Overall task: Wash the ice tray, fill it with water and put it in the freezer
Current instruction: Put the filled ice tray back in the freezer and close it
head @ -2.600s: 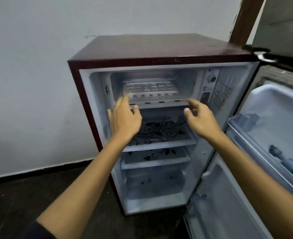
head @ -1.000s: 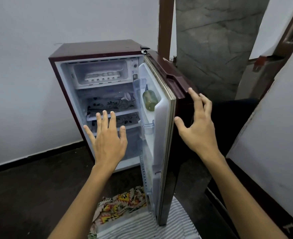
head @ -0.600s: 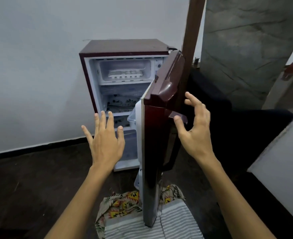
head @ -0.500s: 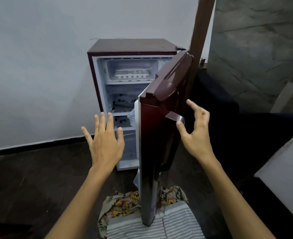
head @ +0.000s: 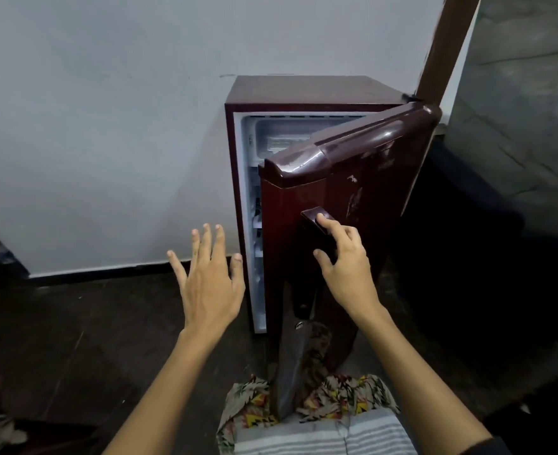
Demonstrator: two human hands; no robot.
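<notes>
White wall, one fridge, two hands

Pale wall, dark floor, brown post

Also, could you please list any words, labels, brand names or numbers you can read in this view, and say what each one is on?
None can be read.
The fridge door shows pale scuffed marks on its front, not legible as letters.
The door handle, touched by the right hand, bears no visible text.
The freezer compartment shows no readable label.
</notes>
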